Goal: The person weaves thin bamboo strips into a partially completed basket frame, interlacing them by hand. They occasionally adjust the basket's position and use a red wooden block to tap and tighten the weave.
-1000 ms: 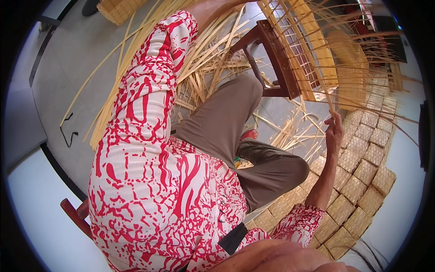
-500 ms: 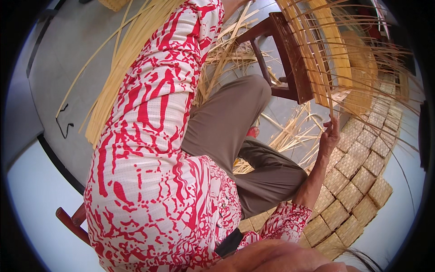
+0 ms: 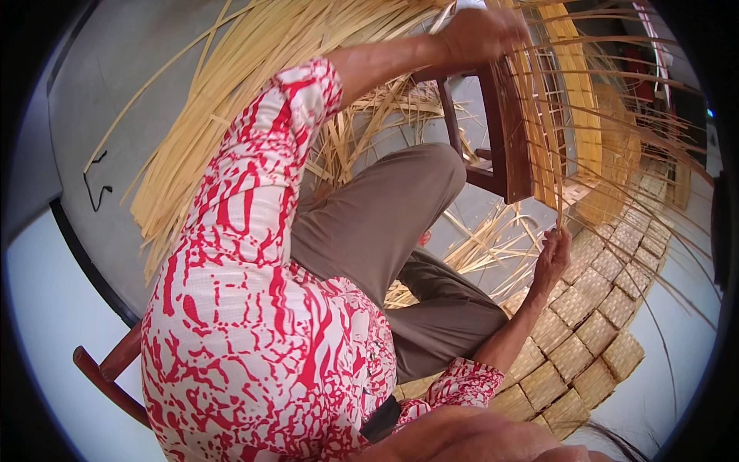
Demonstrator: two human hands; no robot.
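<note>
A woven piece of flat bamboo-like strips (image 3: 543, 115), long loose ends fanning to the right, rests against a dark brown wooden stool (image 3: 508, 127). My left hand (image 3: 483, 35) is at its upper left edge, beside the strips. That hand is smeared by motion, so its fingers and anything in them do not show clearly. At the lower end of the weaving my right hand (image 3: 553, 258) is closed, pinching the tip of a narrow upright strip (image 3: 560, 204) between thumb and fingers.
A thick bundle of pale strips (image 3: 192, 131) lies on the grey floor at left, with loose scraps (image 3: 493, 242) below the stool. Woven square blocks (image 3: 570, 331) form rows at right. A yellow woven band (image 3: 581, 92) stands behind the work. A black cord (image 3: 94, 192) lies far left.
My left hand has come in from the top edge and swung right to the weaving. My right hand keeps its pinch on the strip. The whole view has shifted slightly.
</note>
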